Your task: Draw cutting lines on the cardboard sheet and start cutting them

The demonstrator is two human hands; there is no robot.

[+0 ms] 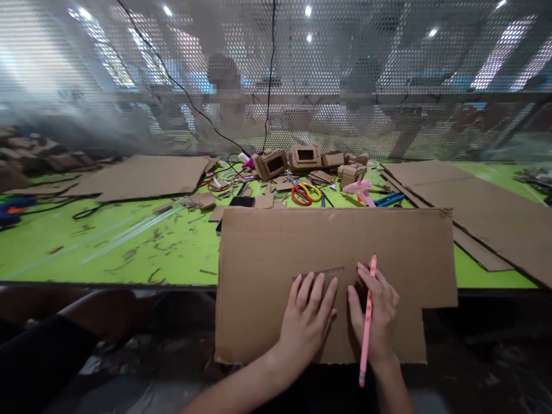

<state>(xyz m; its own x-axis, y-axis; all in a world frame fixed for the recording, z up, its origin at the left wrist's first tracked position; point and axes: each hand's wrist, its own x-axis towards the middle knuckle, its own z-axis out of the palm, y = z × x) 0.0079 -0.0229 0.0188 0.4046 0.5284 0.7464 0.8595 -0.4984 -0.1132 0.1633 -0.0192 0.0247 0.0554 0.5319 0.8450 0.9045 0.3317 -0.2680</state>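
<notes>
A large sheet of brown cardboard (259, 253) lies over the table's front edge, with a notch cut from its lower right corner. My left hand (308, 316) rests flat on it, fingers outstretched, their tips against a thin see-through ruler (330, 271). Part of the ruler is hidden under those fingers. Just to the right, my right hand (377, 313) holds a pink patterned pencil (368, 322) between its fingers. The pencil's eraser end points down toward me, and its other end points away. My right thumb and index fingertip are near or on the cardboard.
Behind the sheet on the green table (172, 253) lie scissors (302, 195), a pink glue gun (362, 191), a phone (242, 201) and small cardboard boxes (305, 158). More cardboard sheets lie left (150, 175) and right (487, 207). Clear sticks (133, 230) and scraps are scattered left.
</notes>
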